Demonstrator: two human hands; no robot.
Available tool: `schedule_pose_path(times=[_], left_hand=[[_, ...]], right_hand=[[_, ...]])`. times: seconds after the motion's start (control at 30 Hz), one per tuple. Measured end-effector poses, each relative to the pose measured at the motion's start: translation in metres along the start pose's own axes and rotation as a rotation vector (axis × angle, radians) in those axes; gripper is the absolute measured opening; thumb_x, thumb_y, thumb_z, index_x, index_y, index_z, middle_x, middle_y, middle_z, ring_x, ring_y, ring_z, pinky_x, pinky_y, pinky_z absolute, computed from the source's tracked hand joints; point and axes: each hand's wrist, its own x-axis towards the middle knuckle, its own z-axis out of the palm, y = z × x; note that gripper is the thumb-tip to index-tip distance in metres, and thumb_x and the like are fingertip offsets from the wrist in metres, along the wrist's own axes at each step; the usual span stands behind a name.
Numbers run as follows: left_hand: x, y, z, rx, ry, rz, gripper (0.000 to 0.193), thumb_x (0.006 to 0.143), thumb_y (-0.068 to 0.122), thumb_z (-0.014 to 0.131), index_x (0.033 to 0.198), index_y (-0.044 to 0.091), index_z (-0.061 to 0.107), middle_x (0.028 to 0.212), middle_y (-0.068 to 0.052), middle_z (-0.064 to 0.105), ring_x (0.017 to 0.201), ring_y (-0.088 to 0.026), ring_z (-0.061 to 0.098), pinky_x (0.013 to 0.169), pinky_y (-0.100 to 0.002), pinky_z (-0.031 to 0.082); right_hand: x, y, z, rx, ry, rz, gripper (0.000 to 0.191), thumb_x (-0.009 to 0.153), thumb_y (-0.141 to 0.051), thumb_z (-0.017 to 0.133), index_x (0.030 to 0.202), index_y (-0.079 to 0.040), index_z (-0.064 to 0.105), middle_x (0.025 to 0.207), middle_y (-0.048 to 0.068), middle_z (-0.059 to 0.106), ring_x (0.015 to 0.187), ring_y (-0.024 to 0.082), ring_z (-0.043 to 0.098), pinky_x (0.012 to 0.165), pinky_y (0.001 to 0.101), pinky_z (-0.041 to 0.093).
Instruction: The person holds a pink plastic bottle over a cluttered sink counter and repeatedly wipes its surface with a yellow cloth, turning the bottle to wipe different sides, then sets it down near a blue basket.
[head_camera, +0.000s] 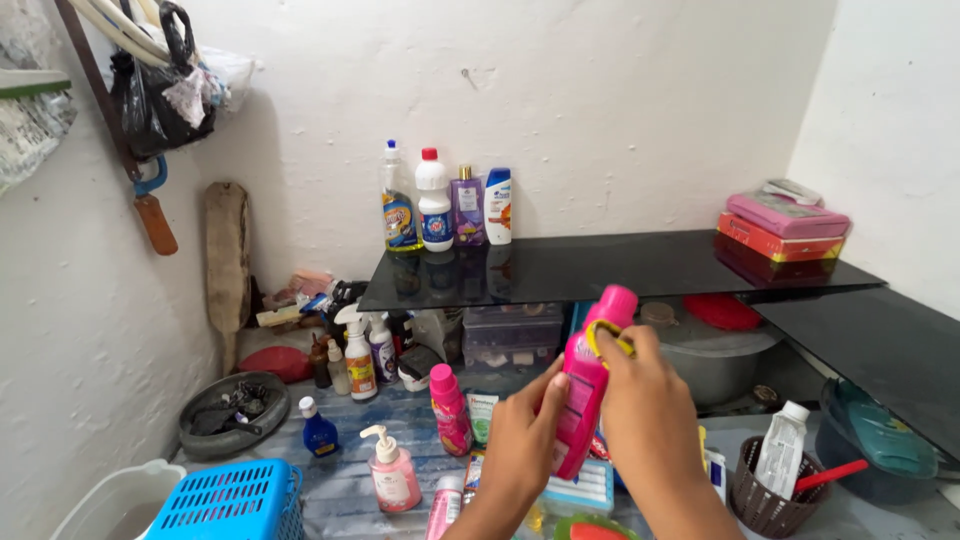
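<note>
Head view: you hold the tall pink plastic bottle with pink cap (585, 385) upright in front of the black glass shelf (620, 265). Your left hand (522, 440) wraps its lower body; your right hand (648, 405) grips the neck, fingers by the yellow collar. Cap looks on, bottle off the surface; another pink bottle (449, 408) and the pump dispenser (392, 472) stand below, untouched
</note>
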Motion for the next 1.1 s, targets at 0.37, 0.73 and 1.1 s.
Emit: schedule_pose_path(times=[0.37, 0.73, 1.1], left_hand=[[0.028, -0.071, 0.032, -0.648, -0.009, -0.035, 0.04, 0.103, 0.033, 0.051, 0.106, 0.0, 0.073, 0.073, 0.0, 0.069, 0.059, -0.006, 0.057, 0.056, -0.025, 0.046], [0.024, -0.074, 0.03, -0.752, 0.112, -0.16, 0.034, 0.101, 0.034, 0.057, 0.097, 0.005, 0.075, 0.073, 0.001, 0.064, 0.062, -0.008, 0.054, 0.058, -0.025, 0.045], [0.063, -0.029, -0.058, -0.909, 0.206, -0.081, 0.042, 0.102, 0.047, 0.05, 0.108, 0.01, 0.068, 0.088, -0.001, 0.069, 0.076, -0.011, 0.064, 0.069, -0.028, 0.053]], right_hand=[[0.003, 0.002, 0.022, 0.052, 0.158, 0.038, 0.04, 0.081, 0.004, 0.059, 0.12, -0.002, 0.068, 0.121, 0.01, 0.065, 0.103, 0.036, 0.068, 0.086, 0.0453, 0.054], [-0.006, 0.024, 0.053, 0.671, -0.106, 0.578, 0.028, 0.098, -0.009, 0.055, 0.122, -0.001, 0.069, 0.111, 0.02, 0.076, 0.099, 0.035, 0.073, 0.087, 0.0405, 0.054], [-0.037, -0.081, 0.064, 0.763, -0.035, -0.005, 0.051, 0.102, -0.018, 0.055, 0.151, -0.006, 0.046, 0.163, 0.017, 0.039, 0.149, 0.032, 0.039, 0.113, 0.0378, 0.038]])
